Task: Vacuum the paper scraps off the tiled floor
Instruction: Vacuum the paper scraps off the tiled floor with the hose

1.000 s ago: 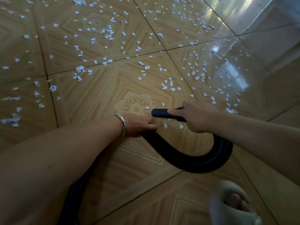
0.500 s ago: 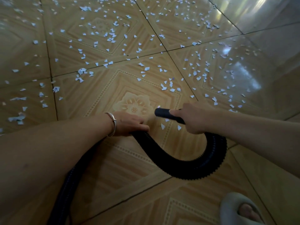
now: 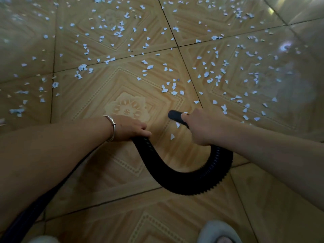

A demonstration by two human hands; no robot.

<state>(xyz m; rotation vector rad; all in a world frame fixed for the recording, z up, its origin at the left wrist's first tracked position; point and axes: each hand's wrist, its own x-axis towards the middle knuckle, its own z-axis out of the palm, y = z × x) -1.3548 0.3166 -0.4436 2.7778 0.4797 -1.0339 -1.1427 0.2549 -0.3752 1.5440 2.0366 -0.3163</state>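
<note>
gripping the black nozzle (image 3: 177, 116) with the right hand (image 3: 201, 127), left hand (image 3: 130, 128) clutching the hose (image 3: 184, 178). paper scraps (image 3: 172, 89) lie just beyond, barely started. next i'd push the nozzle farther out.

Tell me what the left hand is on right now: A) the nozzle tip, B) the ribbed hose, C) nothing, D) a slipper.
B: the left hand curls over the hose further back, while the right hand grips the nozzle end.
</note>
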